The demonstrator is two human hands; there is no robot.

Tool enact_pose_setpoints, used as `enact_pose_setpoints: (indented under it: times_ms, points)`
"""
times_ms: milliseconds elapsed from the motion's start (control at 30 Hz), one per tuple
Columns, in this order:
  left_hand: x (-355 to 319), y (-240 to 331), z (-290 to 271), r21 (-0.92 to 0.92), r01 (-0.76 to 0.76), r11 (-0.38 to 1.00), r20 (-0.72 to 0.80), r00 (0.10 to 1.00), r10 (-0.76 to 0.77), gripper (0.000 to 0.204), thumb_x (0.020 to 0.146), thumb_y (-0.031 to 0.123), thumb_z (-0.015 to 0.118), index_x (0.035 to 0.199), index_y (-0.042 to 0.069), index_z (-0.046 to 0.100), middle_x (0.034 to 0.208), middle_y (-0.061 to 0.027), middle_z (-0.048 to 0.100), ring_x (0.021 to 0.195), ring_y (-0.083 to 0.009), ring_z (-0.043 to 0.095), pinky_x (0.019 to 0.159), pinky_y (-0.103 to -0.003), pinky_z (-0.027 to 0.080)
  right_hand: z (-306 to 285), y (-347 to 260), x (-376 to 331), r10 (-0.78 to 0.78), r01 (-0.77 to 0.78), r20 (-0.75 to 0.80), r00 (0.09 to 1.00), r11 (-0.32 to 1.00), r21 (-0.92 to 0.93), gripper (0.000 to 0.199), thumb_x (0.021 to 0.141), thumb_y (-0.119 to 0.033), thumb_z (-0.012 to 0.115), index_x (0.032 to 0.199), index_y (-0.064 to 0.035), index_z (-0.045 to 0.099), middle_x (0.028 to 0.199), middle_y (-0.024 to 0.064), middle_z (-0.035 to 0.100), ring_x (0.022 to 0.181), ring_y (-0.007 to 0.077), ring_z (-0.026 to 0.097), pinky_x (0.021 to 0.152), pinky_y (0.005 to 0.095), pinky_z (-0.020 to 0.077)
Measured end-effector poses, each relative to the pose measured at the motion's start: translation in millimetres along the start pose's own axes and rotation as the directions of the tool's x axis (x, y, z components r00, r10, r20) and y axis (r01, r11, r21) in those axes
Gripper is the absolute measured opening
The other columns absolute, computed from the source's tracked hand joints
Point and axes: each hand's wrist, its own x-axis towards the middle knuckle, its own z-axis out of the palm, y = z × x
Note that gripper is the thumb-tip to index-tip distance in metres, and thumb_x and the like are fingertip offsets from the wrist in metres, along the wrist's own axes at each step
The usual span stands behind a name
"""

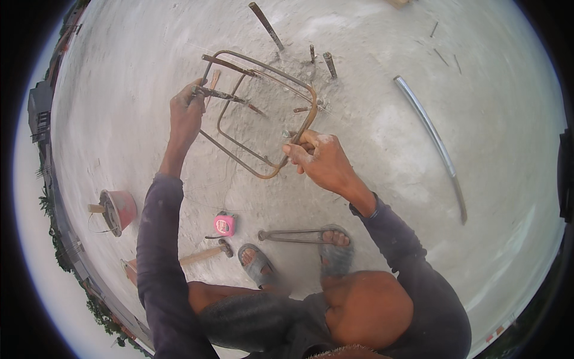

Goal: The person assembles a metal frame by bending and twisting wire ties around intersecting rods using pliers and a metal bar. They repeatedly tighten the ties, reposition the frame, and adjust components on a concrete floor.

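A bent steel rebar stirrup, a rounded rectangle of brown rod, is held tilted above the concrete between my two hands. My left hand is closed around its left side, right beside the end of a rebar stub. At the lower right corner, my right hand pinches the rod between thumb and fingers. Beneath it shows a second bent rod loop, partly covered by the first. Several rebar stubs stick up around the loops, among them a long one and a short one.
Near my feet lie a pink tape measure, a wooden-handled hammer and long-handled pincers beside my right sandal. A reddish bucket of grey mix stands left. To the right lies a metal pipe.
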Motion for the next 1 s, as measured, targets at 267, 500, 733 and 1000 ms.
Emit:
enact_pose_setpoints:
  times_ms: [267, 500, 733, 1000]
  points:
    - [-16.8, 14.0, -34.9, -0.170, -0.087, 0.982, -0.233, 0.971, 0.046, 0.036, 0.099, 0.011, 0.062, 0.132, -0.002, 0.067, 0.081, 0.0032, 0.056, 0.064, -0.0044, 0.044, 0.056, -0.022, 0.034, 29.4, -34.7, -28.4, -0.363, 0.358, -0.076, 0.929, 0.931, -0.069, 0.027, 0.095, -0.022, 0.074, 0.102, 0.0032, 0.069, 0.076, 0.0135, 0.069, 0.065, 0.0199, 0.066, 0.059, 0.0331, 0.0505]
    - [-47.4, -33.0, -94.7, -0.459, -0.085, 0.884, -0.142, 0.990, 0.022, 0.034, 0.103, 0.016, 0.061, 0.127, -0.008, 0.063, 0.074, 0.0060, 0.046, 0.057, -0.0010, 0.035, 0.049, -0.021, 0.025, 59.9, -7.2, -57.7, -0.374, 0.402, 0.153, 0.915, 0.883, -0.243, 0.040, 0.096, -0.026, 0.072, 0.127, -0.0015, 0.064, 0.105, 0.0137, 0.073, 0.081, 0.0280, 0.072, 0.072, 0.0374, 0.0574]
    - [-82.1, -152.9, -182.3, -0.407, 0.295, 0.865, 0.033, 0.951, -0.309, 0.026, 0.103, 0.013, 0.057, 0.126, 0.001, 0.061, 0.070, 0.0091, 0.037, 0.052, -0.0005, 0.028, 0.045, -0.020, 0.021, 49.7, 108.7, -128.6, -0.071, 0.062, 0.005, 0.997, 0.822, -0.566, 0.035, 0.097, -0.030, 0.069, 0.121, -0.0046, 0.069, 0.108, 0.0139, 0.071, 0.095, 0.0320, 0.071, 0.084, 0.0406, 0.0571]
    - [-142.7, -265.7, -242.8, -0.508, 0.584, 0.632, -0.058, 0.710, -0.702, 0.022, 0.106, 0.018, 0.054, 0.125, 0.007, 0.059, 0.066, 0.0097, 0.034, 0.048, -0.0020, 0.026, 0.043, -0.021, 0.020, -129.1, 157.1, -155.2, -0.285, -0.301, -0.752, 0.594, 0.788, -0.537, 0.031, 0.096, -0.024, 0.070, 0.120, -0.0033, 0.069, 0.098, 0.0129, 0.072, 0.094, 0.0319, 0.070, 0.085, 0.0422, 0.0547]
